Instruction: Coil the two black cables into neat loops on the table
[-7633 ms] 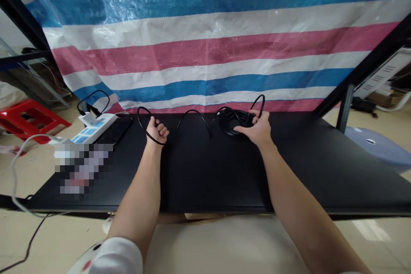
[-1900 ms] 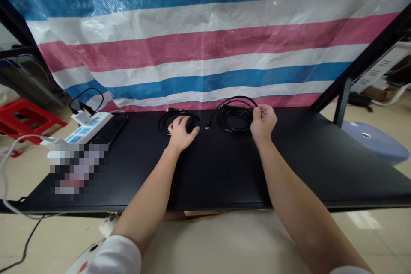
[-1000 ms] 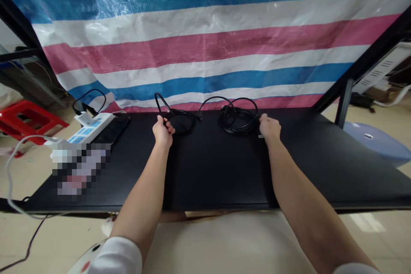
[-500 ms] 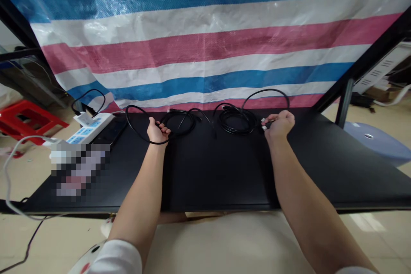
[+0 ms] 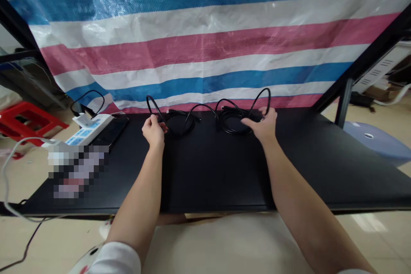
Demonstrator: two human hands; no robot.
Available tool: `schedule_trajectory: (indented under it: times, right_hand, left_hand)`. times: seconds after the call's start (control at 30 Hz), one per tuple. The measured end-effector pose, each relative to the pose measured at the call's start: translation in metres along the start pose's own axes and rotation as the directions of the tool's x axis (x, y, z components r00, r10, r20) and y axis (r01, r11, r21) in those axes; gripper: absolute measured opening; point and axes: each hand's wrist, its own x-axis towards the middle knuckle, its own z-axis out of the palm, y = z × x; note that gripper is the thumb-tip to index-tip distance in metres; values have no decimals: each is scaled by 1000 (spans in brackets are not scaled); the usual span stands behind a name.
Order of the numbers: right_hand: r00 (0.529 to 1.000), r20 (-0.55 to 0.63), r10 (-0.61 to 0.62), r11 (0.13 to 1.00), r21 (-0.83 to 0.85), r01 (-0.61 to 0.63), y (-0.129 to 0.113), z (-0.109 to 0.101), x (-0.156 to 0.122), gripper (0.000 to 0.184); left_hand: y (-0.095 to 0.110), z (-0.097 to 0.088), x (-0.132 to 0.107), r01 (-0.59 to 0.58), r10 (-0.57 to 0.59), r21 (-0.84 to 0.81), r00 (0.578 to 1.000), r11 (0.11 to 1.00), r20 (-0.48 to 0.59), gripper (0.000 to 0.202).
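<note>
Two coils of black cable lie at the far edge of a black table (image 5: 208,171). My left hand (image 5: 153,130) is closed round a strand of the left coil (image 5: 180,122), and a loop rises above the fist. Over the near right side of the right coil (image 5: 233,119) rests my right hand (image 5: 262,126), its fingers curled on a strand that arches up behind it. Between the two coils a strand of black cable arches.
A white power strip (image 5: 89,128) with plugged leads and a dark phone (image 5: 111,130) lie at the table's left end. A striped tarp (image 5: 205,47) hangs behind. A red stool (image 5: 22,120) stands left, a blue-grey lid (image 5: 374,143) right.
My left hand has drawn its wide loop in toward the left coil. My right hand has moved left from beside the right coil onto it, and its tall loop has shrunk.
</note>
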Motion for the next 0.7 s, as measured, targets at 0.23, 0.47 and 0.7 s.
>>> schedule_trajectory:
  times: [0.23, 0.47, 0.7]
  right_hand:
    - [990, -68, 120, 986, -104, -127, -3, 9, -4, 49]
    - [895, -71, 440, 794, 496, -351, -12, 5, 10, 51]
    - [971, -96, 220, 938, 296, -183, -22, 9, -4, 49]
  left_hand:
    - [0, 0, -1, -37, 39, -33, 998, 999, 46, 26]
    - [-5, 0, 4, -36, 42, -82, 996, 996, 79, 29]
    - [-13, 7, -2, -104, 126, -117, 970, 988, 206, 23]
